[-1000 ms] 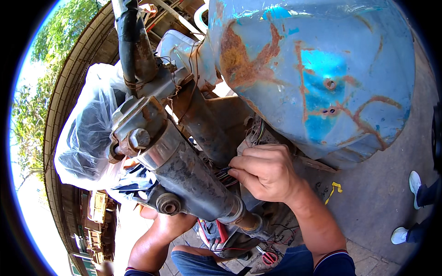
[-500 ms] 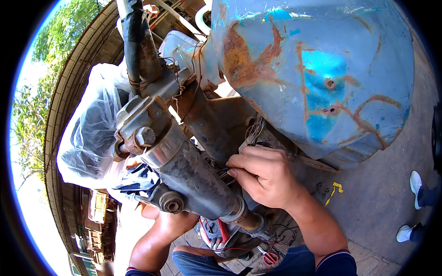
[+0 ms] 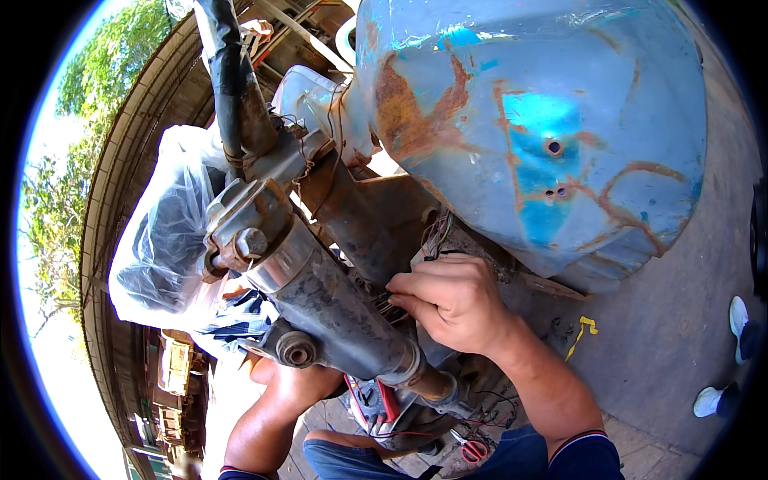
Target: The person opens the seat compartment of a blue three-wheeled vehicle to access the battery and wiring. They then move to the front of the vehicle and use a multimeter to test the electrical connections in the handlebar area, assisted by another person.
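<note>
My right hand [image 3: 452, 300], pinching wires [image 3: 383, 303], has edged nearer the fork tube [image 3: 324, 308]; my left hand [image 3: 314, 382], below it, I can't tell.

Metal body panel [image 3: 624, 88]: grey-blue, turquoise and rust-brown patches. Fork tube [image 3: 324, 308]: mottled black-grey. Scissors [image 3: 466, 445]: red-handled. Cloth [image 3: 248, 316]: navy-and-white checked.

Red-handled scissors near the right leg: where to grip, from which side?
I'd take the scissors by the red loops, from above at the body side: the loops lie nearer the person and give finger openings, while the blades point away and leftward.
</note>
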The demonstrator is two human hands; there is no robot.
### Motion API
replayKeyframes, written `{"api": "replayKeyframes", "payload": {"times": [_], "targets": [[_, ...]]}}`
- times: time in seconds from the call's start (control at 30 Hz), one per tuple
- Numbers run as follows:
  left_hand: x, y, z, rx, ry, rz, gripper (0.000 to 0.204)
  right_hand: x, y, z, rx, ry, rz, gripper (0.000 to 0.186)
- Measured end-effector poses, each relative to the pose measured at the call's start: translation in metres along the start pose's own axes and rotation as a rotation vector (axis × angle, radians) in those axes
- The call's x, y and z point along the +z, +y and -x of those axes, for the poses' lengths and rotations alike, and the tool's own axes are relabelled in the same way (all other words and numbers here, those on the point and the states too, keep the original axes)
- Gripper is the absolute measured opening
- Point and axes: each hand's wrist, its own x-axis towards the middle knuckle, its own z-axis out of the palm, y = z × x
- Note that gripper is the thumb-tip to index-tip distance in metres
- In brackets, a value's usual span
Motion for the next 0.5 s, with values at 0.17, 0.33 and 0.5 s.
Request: {"api": "replayKeyframes", "payload": {"times": [0.17, 0.33, 0.5], "targets": [[0.003, -0.003, -0.001, 0.030, 0.004, 0.010, 0.053, -0.005, -0.013, -0.001, 0.231, 0.004, -0.131, 0.017], [0.003, 0.003, -0.003, 0.014, -0.009, 0.039, 0.051, -0.003, -0.008, -0.001, 0.121, 0.018, -0.114, 0.015], [0.002, -0.001, -0.002, 0.072, -0.029, -0.036, 0.052, -0.004, -0.002, -0.001, 0.043, -0.011, -0.025, 0.011]]}}
